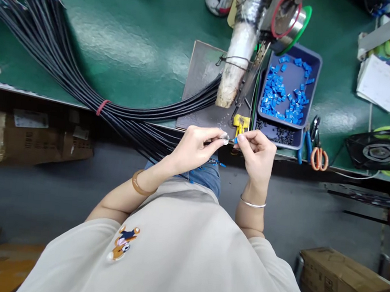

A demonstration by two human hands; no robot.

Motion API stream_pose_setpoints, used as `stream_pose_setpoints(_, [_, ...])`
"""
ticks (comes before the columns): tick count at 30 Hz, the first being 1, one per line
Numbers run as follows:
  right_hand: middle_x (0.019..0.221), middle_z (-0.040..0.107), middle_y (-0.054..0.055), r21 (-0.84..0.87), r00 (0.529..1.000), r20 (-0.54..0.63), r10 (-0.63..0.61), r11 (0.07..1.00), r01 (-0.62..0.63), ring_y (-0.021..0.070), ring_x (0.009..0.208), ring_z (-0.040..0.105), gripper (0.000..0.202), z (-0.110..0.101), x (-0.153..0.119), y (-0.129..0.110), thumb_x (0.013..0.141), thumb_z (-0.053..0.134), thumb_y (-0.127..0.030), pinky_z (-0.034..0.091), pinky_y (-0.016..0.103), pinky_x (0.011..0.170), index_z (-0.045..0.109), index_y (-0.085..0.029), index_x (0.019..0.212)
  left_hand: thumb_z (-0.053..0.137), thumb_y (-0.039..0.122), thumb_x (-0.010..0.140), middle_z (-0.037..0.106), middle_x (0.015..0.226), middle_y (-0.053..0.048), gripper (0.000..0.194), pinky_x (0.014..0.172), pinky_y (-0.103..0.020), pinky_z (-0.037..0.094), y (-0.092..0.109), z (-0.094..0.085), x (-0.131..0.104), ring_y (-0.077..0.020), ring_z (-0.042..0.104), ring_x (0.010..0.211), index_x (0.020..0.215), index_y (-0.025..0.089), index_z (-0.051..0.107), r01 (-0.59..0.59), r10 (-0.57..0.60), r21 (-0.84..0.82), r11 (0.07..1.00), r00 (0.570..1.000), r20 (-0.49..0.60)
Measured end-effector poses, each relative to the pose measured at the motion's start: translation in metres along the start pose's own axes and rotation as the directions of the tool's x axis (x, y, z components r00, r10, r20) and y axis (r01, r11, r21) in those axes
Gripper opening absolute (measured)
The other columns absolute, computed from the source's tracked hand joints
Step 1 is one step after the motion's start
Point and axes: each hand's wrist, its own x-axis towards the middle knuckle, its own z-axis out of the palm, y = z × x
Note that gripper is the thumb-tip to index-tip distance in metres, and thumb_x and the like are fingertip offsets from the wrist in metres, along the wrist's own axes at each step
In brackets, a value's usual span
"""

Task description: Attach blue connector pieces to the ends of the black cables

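Both my hands meet at the table's front edge. My left hand is closed in a pinch on a thin wire; the cable behind it is mostly covered by the fingers. Between the thumb and fingers of my right hand is a small blue connector, at the wire's end. Whether the wire is inside it, I cannot tell. Just beyond the fingertips stands a yellow clip-like piece. Black cables, tied with a red band, run in from the left; some blue-tipped ends hang over my lap.
A taped duct hangs over a dark board, beside a solder wire spool. At right are a tray of blue connectors, a lower tray of black bits, orange-handled scissors and a fan.
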Motion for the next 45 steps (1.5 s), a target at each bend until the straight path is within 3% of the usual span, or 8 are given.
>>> stream_pose_setpoints(4, [0.069, 0.061, -0.003, -0.144, 0.972, -0.197, -0.128, 0.984, 0.100, 0.0059, 0.050, 0.045, 0.014, 0.001, -0.007, -0.007, 0.087, 0.066, -0.035, 0.033, 0.024, 0.049, 0.070, -0.021, 0.085, 0.057, 0.025, 0.089, 0.051, 0.053, 0.003, 0.025, 0.047, -0.020, 0.034, -0.002, 0.000, 0.007, -0.0057, 0.044, 0.047, 0.066, 0.013, 0.058, 0.187, -0.176, -0.142, 0.972, 0.981, 0.082])
stream_pose_setpoints(7, [0.074, 0.062, -0.002, -0.214, 0.974, -0.131, -0.185, 0.965, 0.154, 0.0045, 0.049, 0.037, 0.008, 0.002, -0.008, -0.011, 0.086, 0.067, -0.027, 0.028, 0.025, 0.047, 0.071, -0.021, 0.083, 0.059, 0.025, 0.088, 0.053, 0.054, 0.002, 0.023, 0.047, -0.020, 0.036, -0.005, 0.003, 0.009, -0.0062, 0.047, 0.048, 0.068, 0.013, 0.059, 0.198, -0.193, -0.142, 0.970, 0.980, 0.050])
stream_pose_setpoints(11, [0.077, 0.063, -0.001, -0.215, 0.981, -0.016, -0.194, 0.959, 0.186, 0.0068, 0.058, 0.049, 0.005, 0.005, -0.005, -0.010, 0.084, 0.067, -0.020, 0.038, 0.024, 0.054, 0.072, -0.020, 0.087, 0.059, 0.025, 0.088, 0.055, 0.056, 0.002, 0.021, 0.050, -0.020, 0.038, -0.007, 0.006, 0.007, -0.0067, 0.049, 0.050, 0.071, 0.013, 0.062, 0.170, -0.169, -0.090, 0.981, 0.985, 0.019])
stream_pose_setpoints(22, [0.074, 0.064, 0.000, -0.262, 0.970, -0.010, -0.241, 0.937, 0.230, 0.0085, 0.063, 0.055, 0.006, 0.008, -0.005, -0.003, 0.085, 0.065, -0.017, 0.043, 0.024, 0.059, 0.071, -0.018, 0.085, 0.061, 0.030, 0.089, 0.058, 0.060, 0.001, 0.022, 0.054, -0.021, 0.039, -0.010, 0.011, 0.005, -0.0075, 0.051, 0.056, 0.076, 0.012, 0.065, 0.157, -0.157, 0.010, 0.988, 0.988, -0.005])
stream_pose_setpoints(34, [0.076, 0.065, -0.001, -0.259, 0.976, -0.036, -0.213, 0.946, 0.196, 0.0054, 0.054, 0.047, 0.005, 0.007, -0.007, 0.001, 0.085, 0.066, -0.019, 0.035, 0.022, 0.051, 0.071, -0.018, 0.084, 0.061, 0.031, 0.089, 0.058, 0.059, 0.001, 0.023, 0.053, -0.022, 0.037, -0.014, 0.012, 0.003, -0.0075, 0.050, 0.054, 0.074, 0.013, 0.063, 0.155, -0.153, 0.040, 0.987, 0.988, -0.035])
stream_pose_setpoints(45, [0.077, 0.066, 0.000, -0.315, 0.975, 0.003, -0.220, 0.926, 0.210, 0.0081, 0.059, 0.053, 0.007, 0.007, -0.007, 0.002, 0.086, 0.064, -0.020, 0.042, 0.023, 0.057, 0.071, -0.018, 0.087, 0.060, 0.027, 0.089, 0.059, 0.061, 0.003, 0.018, 0.057, -0.021, 0.037, -0.011, 0.014, 0.001, -0.0066, 0.048, 0.055, 0.078, 0.014, 0.063, 0.101, -0.098, 0.113, 0.988, 0.995, -0.034])
